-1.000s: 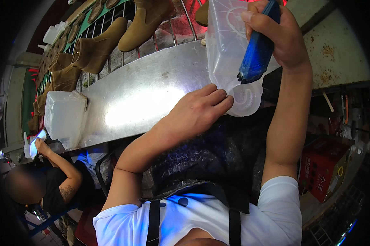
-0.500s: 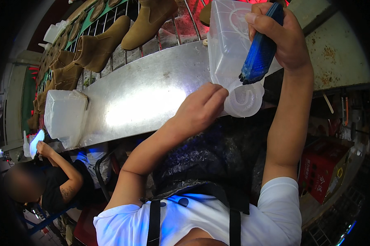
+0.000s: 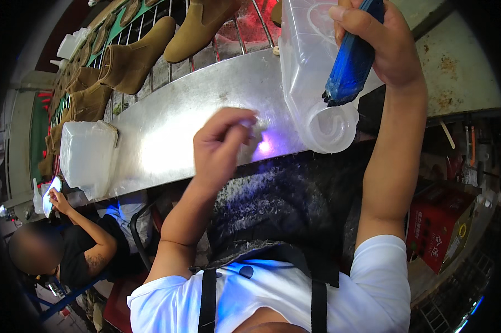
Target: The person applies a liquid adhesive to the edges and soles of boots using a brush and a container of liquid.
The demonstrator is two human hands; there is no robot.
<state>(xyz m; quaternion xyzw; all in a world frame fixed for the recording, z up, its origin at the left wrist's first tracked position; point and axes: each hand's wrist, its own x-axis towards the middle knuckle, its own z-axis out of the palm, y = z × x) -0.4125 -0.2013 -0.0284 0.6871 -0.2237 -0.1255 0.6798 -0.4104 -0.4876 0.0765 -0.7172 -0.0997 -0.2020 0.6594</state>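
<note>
My right hand (image 3: 397, 53), raised at the upper right, is closed around a blue flat brush (image 3: 350, 69) with its dark bristle end pointing down. Just below the bristles is a translucent plastic container (image 3: 303, 61), with a round, cup-like opening (image 3: 332, 130) at its near end. Over the metal worktop sits my left hand (image 3: 220, 147), its fingers curled toward the thumb and slightly blurred. Whether anything is between those fingers cannot be made out. A bright purple-white glint lies on the metal worktop (image 3: 206, 100) beside that hand.
Tan suede ankle boots (image 3: 131, 58) stand on a metal rod rack (image 3: 150, 83) beyond the worktop. Another translucent container (image 3: 87, 155) is at the left end. A co-worker (image 3: 89, 250) sits at lower left, holding a pale, lit piece. A red box (image 3: 439, 227) lies at right.
My left hand has moved left, away from the container's round opening, over the worktop. My right hand still grips the brush, slightly higher. The container has shifted a little.
</note>
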